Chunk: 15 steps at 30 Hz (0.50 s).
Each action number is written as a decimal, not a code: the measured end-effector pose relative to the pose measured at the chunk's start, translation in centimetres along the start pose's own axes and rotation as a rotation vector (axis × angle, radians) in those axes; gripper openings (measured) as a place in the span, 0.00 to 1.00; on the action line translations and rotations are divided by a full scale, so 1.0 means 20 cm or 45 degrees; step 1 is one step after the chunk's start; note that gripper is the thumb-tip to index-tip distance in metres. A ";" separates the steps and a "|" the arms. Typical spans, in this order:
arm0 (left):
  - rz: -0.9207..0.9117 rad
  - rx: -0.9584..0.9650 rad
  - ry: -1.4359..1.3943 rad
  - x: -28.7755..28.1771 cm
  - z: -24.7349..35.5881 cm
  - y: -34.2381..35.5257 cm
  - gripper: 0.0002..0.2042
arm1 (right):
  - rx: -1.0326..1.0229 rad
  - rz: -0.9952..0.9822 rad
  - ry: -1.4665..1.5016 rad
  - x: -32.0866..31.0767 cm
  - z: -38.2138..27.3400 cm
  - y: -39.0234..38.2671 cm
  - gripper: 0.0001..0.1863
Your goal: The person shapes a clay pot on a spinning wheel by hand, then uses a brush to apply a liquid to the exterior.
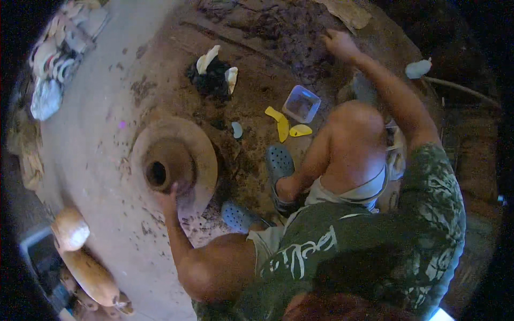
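A brown clay pot with a round dark mouth stands on a broad round wheel disc at the left. My left hand lies against the pot's near side, thumb apart from the fingers, which are partly hidden. My right hand reaches out to the far right, fingers curled, at the edge of a dark, crumbly heap of clay or soil. Whatever those fingers hold, if anything, is too small to make out. Between my hands lie a blue kidney-shaped piece and several yellow flat curved pieces.
A clear square plastic tub stands beyond the yellow pieces. White pieces lie on a black clump. My clog-clad feet rest close to the wheel. Long tan gourd-like objects lie lower left; pale curved items sit upper left.
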<state>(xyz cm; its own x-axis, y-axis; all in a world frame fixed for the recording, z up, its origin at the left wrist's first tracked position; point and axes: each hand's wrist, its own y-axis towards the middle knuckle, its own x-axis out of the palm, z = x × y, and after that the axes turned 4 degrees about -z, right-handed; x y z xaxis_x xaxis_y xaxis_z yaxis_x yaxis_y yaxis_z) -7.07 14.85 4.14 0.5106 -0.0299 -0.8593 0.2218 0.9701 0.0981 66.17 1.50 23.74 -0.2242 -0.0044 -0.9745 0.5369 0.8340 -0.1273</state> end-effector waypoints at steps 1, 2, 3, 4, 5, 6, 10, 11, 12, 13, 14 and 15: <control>-0.022 0.066 0.030 -0.04 -0.04 -0.01 0.48 | 0.057 -0.023 -0.001 0.12 0.07 0.05 0.22; -0.135 0.057 -0.079 -0.02 -0.03 0.01 0.45 | 0.072 -0.076 -0.069 0.27 0.26 0.15 0.22; -0.253 0.046 -0.203 0.03 -0.01 0.03 0.42 | 0.090 -0.128 -0.153 0.40 0.46 0.24 0.22; -0.367 0.024 -0.319 0.07 -0.01 0.03 0.39 | 0.093 -0.111 -0.191 0.54 0.59 0.27 0.22; -0.356 0.185 -0.223 0.12 -0.02 0.05 0.39 | 0.089 -0.084 -0.232 0.62 0.67 0.32 0.21; -0.329 0.337 -0.106 0.14 -0.07 0.07 0.39 | 0.066 -0.059 -0.256 0.65 0.70 0.37 0.21; -0.534 -0.285 -0.327 -0.17 0.17 -0.02 0.33 | 0.189 -0.397 -0.338 0.83 0.49 0.35 0.24; -0.391 -0.214 -0.197 -0.21 0.20 -0.08 0.34 | 0.286 -0.320 -0.223 0.82 0.47 0.35 0.25; -0.255 -0.140 -0.075 -0.24 0.21 -0.16 0.34 | 0.390 -0.243 -0.116 0.80 0.48 0.36 0.26; -0.121 -0.062 0.042 -0.27 0.22 -0.24 0.35 | 0.461 -0.213 -0.037 0.78 0.51 0.38 0.29; -0.167 -0.100 0.022 -0.31 0.23 -0.34 0.36 | 0.526 -0.185 0.040 0.76 0.54 0.41 0.31; -0.211 -0.140 0.006 -0.36 0.23 -0.45 0.37 | 0.588 -0.158 0.120 0.76 0.55 0.44 0.34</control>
<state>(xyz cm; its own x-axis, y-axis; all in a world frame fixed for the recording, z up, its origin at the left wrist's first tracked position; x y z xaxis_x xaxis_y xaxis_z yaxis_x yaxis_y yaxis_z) -8.95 5.24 11.79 0.4707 -0.1905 -0.8615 0.2105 0.9725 -0.1000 76.53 2.74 5.72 -0.3704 -0.0205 -0.9286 0.8015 0.4982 -0.3307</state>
